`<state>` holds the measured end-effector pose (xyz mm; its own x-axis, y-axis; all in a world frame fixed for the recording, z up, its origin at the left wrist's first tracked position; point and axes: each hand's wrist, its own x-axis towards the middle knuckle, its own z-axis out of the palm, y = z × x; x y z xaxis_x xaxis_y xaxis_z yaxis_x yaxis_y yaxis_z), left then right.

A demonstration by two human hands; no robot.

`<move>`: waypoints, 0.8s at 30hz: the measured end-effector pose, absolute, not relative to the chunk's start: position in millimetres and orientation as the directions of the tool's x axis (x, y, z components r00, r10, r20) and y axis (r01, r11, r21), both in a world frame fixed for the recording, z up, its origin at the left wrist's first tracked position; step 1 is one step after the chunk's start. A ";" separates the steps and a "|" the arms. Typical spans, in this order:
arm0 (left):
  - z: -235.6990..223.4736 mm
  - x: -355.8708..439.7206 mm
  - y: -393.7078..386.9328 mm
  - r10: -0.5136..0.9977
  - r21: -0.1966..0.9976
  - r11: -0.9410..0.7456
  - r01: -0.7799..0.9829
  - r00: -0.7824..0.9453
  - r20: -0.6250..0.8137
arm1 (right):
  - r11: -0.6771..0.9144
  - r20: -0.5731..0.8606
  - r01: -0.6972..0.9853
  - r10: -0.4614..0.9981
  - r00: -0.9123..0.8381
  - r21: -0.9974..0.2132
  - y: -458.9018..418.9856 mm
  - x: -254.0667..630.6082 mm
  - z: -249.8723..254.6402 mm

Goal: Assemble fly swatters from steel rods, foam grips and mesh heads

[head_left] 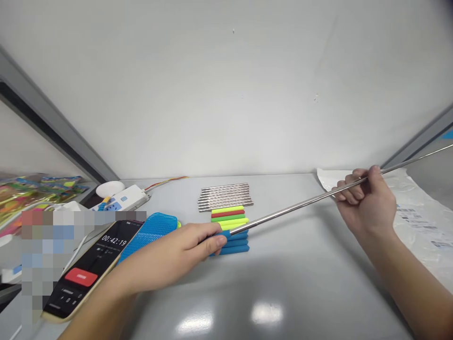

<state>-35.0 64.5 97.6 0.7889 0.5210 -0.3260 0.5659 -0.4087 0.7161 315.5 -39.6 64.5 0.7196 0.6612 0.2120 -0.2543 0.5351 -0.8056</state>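
Note:
A long silver telescopic rod (293,208) slants up to the right across the view, drawn out thin toward its far end, which runs past the right edge. My left hand (201,241) is closed around its blue handle. Farther along, my right hand (368,198) grips the metal tube between thumb and curled fingers. Behind the left hand lies a row of coloured handles (230,218) in yellow, red, green and blue, partly hidden by that hand. Beyond them several short silver rods (226,194) lie side by side.
A blue perforated paddle (154,233) lies at left beside a phone (90,264) showing a timer. Behind are a power strip (123,198) and colourful packets (38,193). White plastic packaging (421,222) lies at right. A pale wall (226,94) closes off the back.

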 end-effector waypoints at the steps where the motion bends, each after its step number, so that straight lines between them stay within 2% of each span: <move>1: 97.3 -33.8 64.5 0.522 0.723 -0.415 0.553 0.795 -0.309 | 0.533 0.223 -0.238 0.660 0.717 -0.812 -38.9 310.4 63.2; 9: 87.1 -26.7 61.4 0.527 0.760 -0.415 0.500 0.813 -0.246 | 0.501 0.231 -0.187 0.658 0.717 -0.845 -38.4 285.5 50.2; 11: 84.1 -22.3 57.7 0.525 0.768 -0.424 0.480 0.821 -0.223 | 0.433 0.209 -0.195 0.722 0.660 -0.880 -40.4 270.3 42.7; 14: 79.2 -14.4 52.0 0.500 0.777 -0.439 0.452 0.841 -0.207 | 0.232 0.099 -0.242 0.881 0.462 -0.942 -45.2 243.7 32.8; 16: 76.2 -10.8 50.6 0.467 0.783 -0.432 0.448 0.854 -0.232 | 0.169 0.058 -0.242 0.911 0.409 -0.955 -48.5 233.5 31.2; 20: 73.3 -10.1 53.4 0.423 0.784 -0.407 0.468 0.858 -0.293 | 0.193 0.086 -0.199 0.891 0.446 -0.961 -51.3 238.0 36.9; 24: 74.6 -12.5 55.4 0.429 0.792 -0.390 0.468 0.854 -0.294 | 0.177 0.064 -0.203 0.883 0.466 -0.963 -48.9 248.4 38.5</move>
<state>-12.5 55.4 74.6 0.8543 0.4289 -0.2937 0.4685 -0.3905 0.7925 248.4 -48.9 38.5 0.4656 0.8827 0.0640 -0.2035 0.1771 -0.9629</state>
